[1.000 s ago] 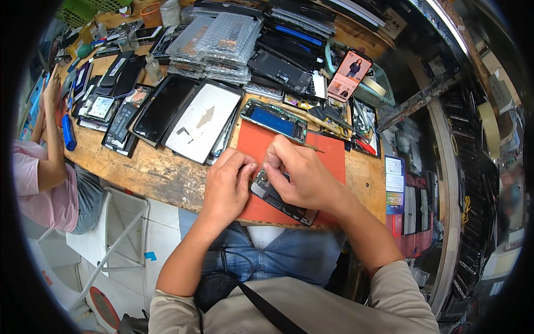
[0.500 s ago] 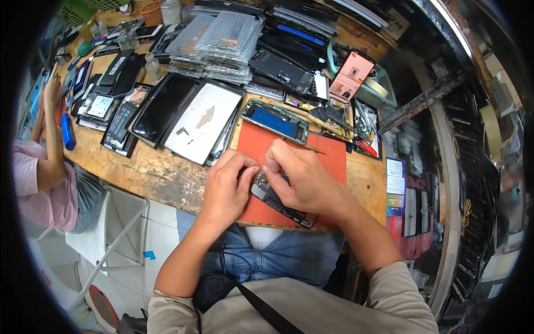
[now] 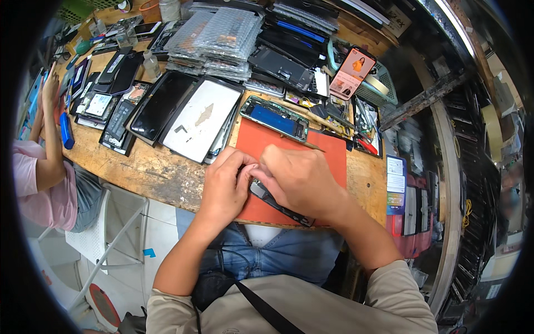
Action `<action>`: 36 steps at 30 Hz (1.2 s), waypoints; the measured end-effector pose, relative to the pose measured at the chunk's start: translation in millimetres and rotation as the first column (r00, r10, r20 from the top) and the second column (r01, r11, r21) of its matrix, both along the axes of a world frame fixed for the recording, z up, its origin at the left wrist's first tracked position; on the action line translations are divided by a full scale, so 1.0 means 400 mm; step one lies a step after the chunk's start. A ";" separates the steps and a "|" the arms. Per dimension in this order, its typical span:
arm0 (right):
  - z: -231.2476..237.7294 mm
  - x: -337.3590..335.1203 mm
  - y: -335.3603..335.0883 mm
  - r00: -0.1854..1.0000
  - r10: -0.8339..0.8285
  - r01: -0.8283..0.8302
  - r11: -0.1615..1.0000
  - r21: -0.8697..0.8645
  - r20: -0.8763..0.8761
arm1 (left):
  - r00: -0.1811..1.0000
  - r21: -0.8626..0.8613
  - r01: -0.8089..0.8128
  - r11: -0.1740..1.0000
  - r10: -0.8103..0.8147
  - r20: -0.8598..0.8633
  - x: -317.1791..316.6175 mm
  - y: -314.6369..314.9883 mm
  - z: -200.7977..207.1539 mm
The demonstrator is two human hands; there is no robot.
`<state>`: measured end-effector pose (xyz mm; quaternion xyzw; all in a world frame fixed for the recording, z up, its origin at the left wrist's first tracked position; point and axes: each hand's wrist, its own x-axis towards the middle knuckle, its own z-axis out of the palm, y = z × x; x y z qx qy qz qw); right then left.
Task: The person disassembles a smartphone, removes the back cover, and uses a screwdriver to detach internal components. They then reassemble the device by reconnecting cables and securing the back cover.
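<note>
An opened phone part (image 3: 273,201), dark grey with a black lower end, lies slanted on the orange mat (image 3: 334,161) at the table's near edge. My left hand (image 3: 227,181) is at its upper left end, thumb and forefinger pressed together. My right hand (image 3: 303,177) bends over the same end with its fingers curled in, the tips meeting my left thumb. Whatever is between the fingers is hidden, and the right hand covers much of the part. Beyond my hands rests another opened phone (image 3: 275,119) with a blue middle. A thin pointed tool (image 3: 312,147) lies beside it.
Left of the mat are a white panel (image 3: 194,125) with small bits on it and a black screen (image 3: 164,106). Bubble-wrapped packs (image 3: 219,36) are stacked behind. A lit phone (image 3: 352,72) stands propped by a green basket (image 3: 384,83). Another person's arm (image 3: 51,122) is at far left.
My right hand has rolled over and its fingers have come down closer to my left thumb. The picture on the lit phone has changed. My left hand is nearly still.
</note>
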<state>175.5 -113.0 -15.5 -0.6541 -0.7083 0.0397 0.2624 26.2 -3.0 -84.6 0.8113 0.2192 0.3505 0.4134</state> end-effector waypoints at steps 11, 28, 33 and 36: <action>0.024 -0.015 0.004 0.997 0.068 -0.069 0.997 0.022 0.021 | 0.998 0.057 0.015 0.998 -0.019 0.063 -0.022 -0.005 0.017; -0.018 0.036 -0.001 0.853 -0.010 -0.015 0.999 -0.042 -0.522 | 0.995 0.211 0.091 0.973 -0.097 0.015 -0.059 -0.006 -0.014; -0.024 0.035 0.008 0.829 0.081 -0.035 0.995 0.092 -0.553 | 0.997 0.222 0.073 0.972 -0.070 -0.020 -0.056 -0.007 -0.012; -0.038 0.060 0.008 0.836 0.023 0.027 0.996 0.084 -0.548 | 0.999 0.238 0.044 0.970 -0.039 -0.024 -0.049 -0.009 -0.007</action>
